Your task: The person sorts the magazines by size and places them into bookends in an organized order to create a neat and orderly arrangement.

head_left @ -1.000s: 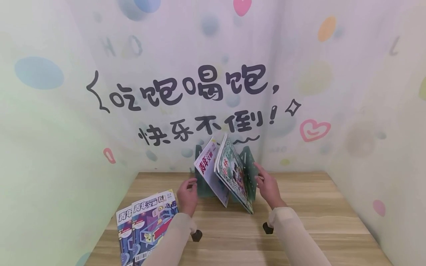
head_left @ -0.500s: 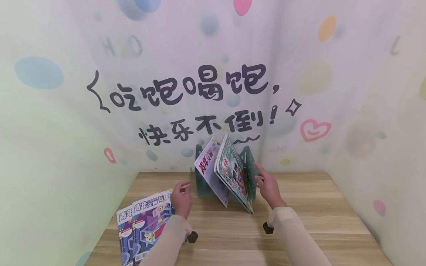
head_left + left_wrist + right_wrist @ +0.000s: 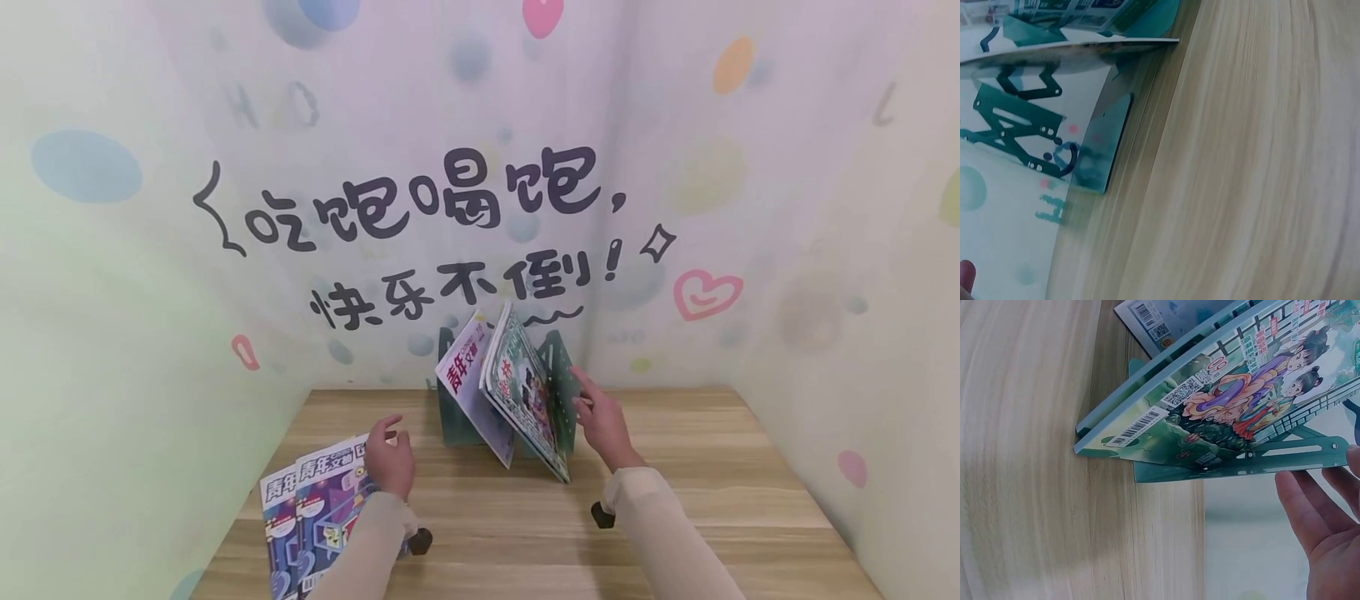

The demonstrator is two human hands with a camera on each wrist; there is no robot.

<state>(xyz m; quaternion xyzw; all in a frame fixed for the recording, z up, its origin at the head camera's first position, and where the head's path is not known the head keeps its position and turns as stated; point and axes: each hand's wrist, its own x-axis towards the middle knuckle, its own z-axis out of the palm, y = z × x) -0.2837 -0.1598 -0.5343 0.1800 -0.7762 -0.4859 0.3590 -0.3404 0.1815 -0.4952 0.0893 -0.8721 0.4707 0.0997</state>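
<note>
Left hand (image 3: 392, 463) free, fingers loose; right hand (image 3: 606, 425) touches green rack (image 3: 459, 425), fingers extended. Rack has 2 slotted upright ends, tilted magazines (image 3: 527, 398) between.

Below the left hand (image 3: 392, 462) spreads a wood-grained tabletop (image 3: 510, 533). Beyond it, a pale wall (image 3: 420, 75) bears dark Chinese lettering (image 3: 468, 200); a pink heart outline (image 3: 707, 296) sits up and right of the right hand (image 3: 606, 427), a blue oval (image 3: 86, 165) far up and left of the left.
</note>
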